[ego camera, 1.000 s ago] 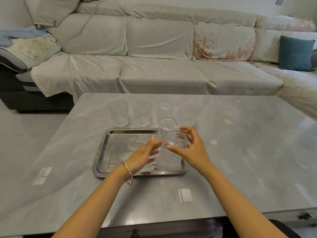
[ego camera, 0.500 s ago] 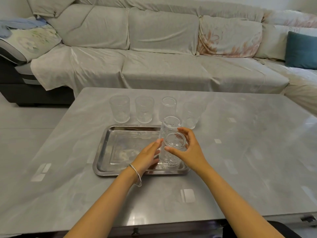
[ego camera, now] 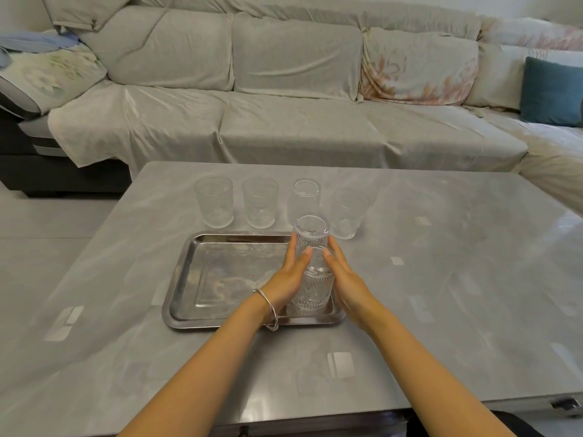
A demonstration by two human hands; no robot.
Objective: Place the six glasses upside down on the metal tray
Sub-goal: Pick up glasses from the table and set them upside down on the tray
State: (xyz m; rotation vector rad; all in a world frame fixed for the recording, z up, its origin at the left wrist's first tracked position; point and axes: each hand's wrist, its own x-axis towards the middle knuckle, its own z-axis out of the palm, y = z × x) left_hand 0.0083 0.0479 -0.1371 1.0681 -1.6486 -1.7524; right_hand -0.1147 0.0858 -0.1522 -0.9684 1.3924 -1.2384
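The metal tray [ego camera: 220, 279] lies in the middle of the grey table. Two ribbed clear glasses stand upside down along its right side. The back glass [ego camera: 310, 233] is free. The front glass [ego camera: 315, 288] rests on the tray near its front right corner. My left hand [ego camera: 288, 275], with a bracelet at the wrist, presses flat on that glass's left side, and my right hand [ego camera: 345, 279] presses on its right side, fingers straight. Behind the tray a row of glasses stands on the table: a left glass [ego camera: 214, 201], a second glass [ego camera: 260, 201], a third glass [ego camera: 305, 197] and a right glass [ego camera: 347, 214].
The table [ego camera: 441, 279] is glossy grey with bright reflections. A covered sofa [ego camera: 284, 105] runs along its far side, with a teal cushion [ego camera: 549, 89] at the right. The left half of the tray holds nothing.
The front glass has come down from a tilted hold to stand on the tray. My right fingers have straightened along its side and my left hand has closed in against it.
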